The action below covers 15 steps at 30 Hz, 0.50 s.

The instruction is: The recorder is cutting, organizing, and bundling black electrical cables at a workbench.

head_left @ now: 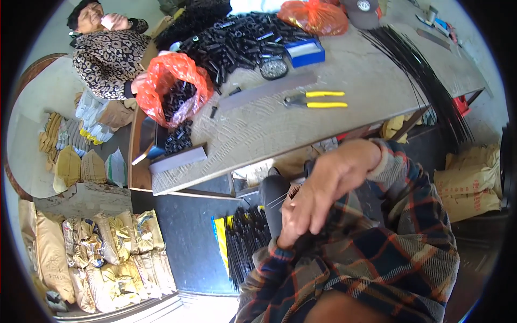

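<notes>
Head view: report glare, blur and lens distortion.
Head view: fisheye circle, black corners; glare whites out the lower edge near the paper sacks; the right hand looks slightly soft, the yellow-handled pliers clearer.

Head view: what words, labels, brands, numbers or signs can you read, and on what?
Brown sack at right: red printed characters, too small and blurred to read.
Grey cap at top: round pale badge, lettering illegible.
Tan sack at lower left: faint print, unreadable.
No text reads clearly.
</notes>
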Tool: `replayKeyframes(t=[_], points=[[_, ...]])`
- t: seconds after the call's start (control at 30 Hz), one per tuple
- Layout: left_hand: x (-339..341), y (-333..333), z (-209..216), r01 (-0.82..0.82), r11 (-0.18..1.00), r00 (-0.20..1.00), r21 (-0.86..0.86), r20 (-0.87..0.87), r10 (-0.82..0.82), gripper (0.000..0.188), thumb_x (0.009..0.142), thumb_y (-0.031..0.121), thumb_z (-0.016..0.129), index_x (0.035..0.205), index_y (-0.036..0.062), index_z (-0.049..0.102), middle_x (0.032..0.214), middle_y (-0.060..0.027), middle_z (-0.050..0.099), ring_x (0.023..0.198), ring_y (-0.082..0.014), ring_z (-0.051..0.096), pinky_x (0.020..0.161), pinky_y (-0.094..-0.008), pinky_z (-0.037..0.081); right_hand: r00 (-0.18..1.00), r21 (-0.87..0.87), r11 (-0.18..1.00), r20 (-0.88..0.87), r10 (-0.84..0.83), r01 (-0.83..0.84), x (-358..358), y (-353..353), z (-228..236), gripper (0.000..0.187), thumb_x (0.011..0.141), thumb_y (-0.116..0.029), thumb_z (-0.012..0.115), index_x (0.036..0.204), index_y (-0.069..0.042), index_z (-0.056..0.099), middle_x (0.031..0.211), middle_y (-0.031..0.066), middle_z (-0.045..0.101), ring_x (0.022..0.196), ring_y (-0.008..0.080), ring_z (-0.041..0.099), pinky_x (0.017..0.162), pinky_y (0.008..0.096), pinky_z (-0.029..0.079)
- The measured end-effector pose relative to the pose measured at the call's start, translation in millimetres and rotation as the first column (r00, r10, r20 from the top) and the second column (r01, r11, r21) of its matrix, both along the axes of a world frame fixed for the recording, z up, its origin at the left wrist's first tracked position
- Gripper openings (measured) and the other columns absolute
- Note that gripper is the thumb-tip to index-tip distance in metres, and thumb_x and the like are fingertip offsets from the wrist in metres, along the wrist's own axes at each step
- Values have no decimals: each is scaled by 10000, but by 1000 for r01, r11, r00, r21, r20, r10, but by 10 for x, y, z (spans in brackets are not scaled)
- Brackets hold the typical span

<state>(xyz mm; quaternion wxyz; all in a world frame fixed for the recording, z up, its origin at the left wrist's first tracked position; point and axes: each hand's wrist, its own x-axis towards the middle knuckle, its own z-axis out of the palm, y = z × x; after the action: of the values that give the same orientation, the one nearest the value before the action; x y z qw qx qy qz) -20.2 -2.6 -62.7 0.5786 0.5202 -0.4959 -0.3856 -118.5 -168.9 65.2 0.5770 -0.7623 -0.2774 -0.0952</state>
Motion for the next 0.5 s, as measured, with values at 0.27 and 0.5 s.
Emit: replayKeyframes(t=[0.27, 0.5], points=[[92, -358, -36, -14, 987, 793, 163, -600, 110, 197, 951, 221, 382, 920, 35, 440, 643, -53, 475, 524, -160, 518, 497, -273, 440, 291, -455, 72, 431, -854, 887, 1514, -2019, -768, 127, 740, -147, 618, 835, -65, 634, 807, 102, 573, 814, 269, 572, 684, 381, 439], [325, -381, -136, 31, 970, 800, 241, -587, 121, 251, 931, 198, 442, 1026, -26, 503, 884, -139, 630, 781, -183, 625, 711, -290, 517, 22, -743, -423, 506, -862, 519, 2049, -2446, -966, 155, 744, -167, 542, 796, -92, 667, 916, 141, 623, 868, 280, 597, 699, 410, 425]])
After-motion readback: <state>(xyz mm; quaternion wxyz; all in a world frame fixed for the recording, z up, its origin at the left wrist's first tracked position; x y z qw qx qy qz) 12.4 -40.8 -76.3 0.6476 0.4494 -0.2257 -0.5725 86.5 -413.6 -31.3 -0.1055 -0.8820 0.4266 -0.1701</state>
